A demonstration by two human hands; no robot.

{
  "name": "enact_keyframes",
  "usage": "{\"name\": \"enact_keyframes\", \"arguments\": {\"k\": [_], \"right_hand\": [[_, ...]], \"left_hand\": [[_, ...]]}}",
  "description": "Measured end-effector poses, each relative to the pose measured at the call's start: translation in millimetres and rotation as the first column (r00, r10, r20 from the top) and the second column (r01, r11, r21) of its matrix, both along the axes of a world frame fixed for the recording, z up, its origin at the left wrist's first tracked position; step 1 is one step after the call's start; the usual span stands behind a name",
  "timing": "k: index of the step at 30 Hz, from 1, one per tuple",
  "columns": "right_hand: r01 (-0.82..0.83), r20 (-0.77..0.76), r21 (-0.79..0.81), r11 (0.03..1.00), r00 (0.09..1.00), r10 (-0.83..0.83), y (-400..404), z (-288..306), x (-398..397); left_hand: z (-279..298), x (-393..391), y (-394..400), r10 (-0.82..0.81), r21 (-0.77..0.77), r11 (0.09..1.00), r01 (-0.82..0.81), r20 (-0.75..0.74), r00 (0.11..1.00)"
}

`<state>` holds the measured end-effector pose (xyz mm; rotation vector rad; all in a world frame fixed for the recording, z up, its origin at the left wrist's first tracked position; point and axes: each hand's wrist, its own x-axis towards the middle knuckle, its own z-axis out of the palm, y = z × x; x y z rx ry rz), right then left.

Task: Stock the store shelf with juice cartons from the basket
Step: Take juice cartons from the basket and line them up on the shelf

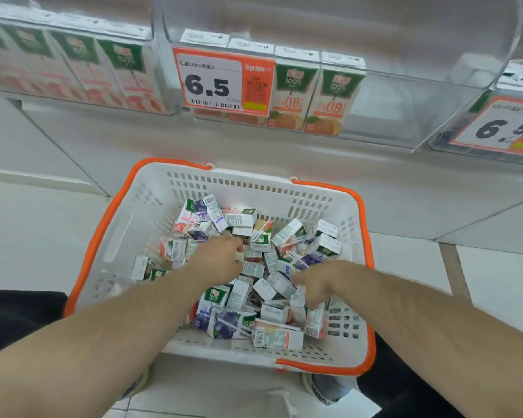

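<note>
Far left on the shelf (73,99) I've got a row of pink-fronted cartons (127,70) standing upright behind the clear lip, and just right of them the 6.5 price tag (213,81), then two orange cartons (314,95) side by side with an open stretch of bay beside them, which looks to me like the slot to fill. Down below, the white basket (151,212) with its orange rim sits on the floor tiles, and the juice cartons (254,267) lie jumbled inside it, tipped every which way, purple, pink and orange mixed. My left hand (221,259) is down in the pile near the middle, fingers curled under and out of sight, so I cannot tell whether they pinch a carton or just dig among them. My right hand (314,285) is lower and to the right, fingers bent downward into the cartons; it seems to be closing on one, but the grip itself is hidden. These look small, light and stiff-sided, with smooth printed faces that could slip, and corners that would dent if squeezed hard. I'd judge the safest hold is across the two broad faces, thumb one side, fingers opposite, lifting one clear of the tangle before turning it upright.
</note>
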<state>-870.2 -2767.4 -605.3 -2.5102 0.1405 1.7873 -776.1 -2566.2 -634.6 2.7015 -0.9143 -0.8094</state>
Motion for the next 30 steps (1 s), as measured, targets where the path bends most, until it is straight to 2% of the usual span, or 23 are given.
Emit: {"name": "enact_keyframes", "arguments": {"k": [3,8,13,16,19,22,25,28,30], "right_hand": [[0.012,-0.075,-0.001,1.000,0.997,-0.012,-0.4,-10.7,-8.1],[-0.112,-0.005,-0.097,0.989,0.994,0.112,12.6,-31.0,-12.5],[-0.109,0.047,-0.131,0.985,0.992,0.116,21.2,-35.6,-13.6],[-0.142,0.123,-0.116,0.983,0.980,0.156,17.0,-34.1,-12.5],[-0.115,0.189,-0.084,0.990,0.973,0.129,9.3,-25.8,-11.2],[-0.110,0.205,-0.080,0.991,0.971,0.124,5.8,-17.4,-9.9],[-0.048,0.267,-0.058,0.997,0.962,0.062,3.8,-10.8,-9.2],[0.106,0.367,0.023,0.994,0.924,-0.107,-0.4,7.2,-5.1],[0.213,0.410,0.139,0.967,0.876,-0.252,-4.7,25.8,-1.1]], "left_hand": [[-18.9,-4.6,-6.9,0.017,0.119,0.993,-0.012,-0.037,0.999],[-35.3,-9.8,-18.9,0.161,0.169,0.973,-0.158,-0.003,0.987],[-42.1,-11.0,-37.3,0.148,0.325,0.935,-0.140,-0.002,0.989],[-44.1,-7.7,-40.6,0.177,0.288,0.943,-0.167,-0.010,0.984],[-44.2,-0.2,-28.2,0.260,0.083,0.965,-0.250,-0.147,0.954],[-31.9,8.6,-8.1,0.340,-0.090,0.913,-0.399,-0.375,0.862],[-11.9,16.8,7.8,0.443,-0.169,0.778,-0.605,-0.534,0.720],[15.4,21.2,13.9,0.482,-0.212,0.621,-0.754,-0.655,0.582],[38.3,19.8,15.1,0.431,-0.200,0.524,-0.828,-0.776,0.460]]}}
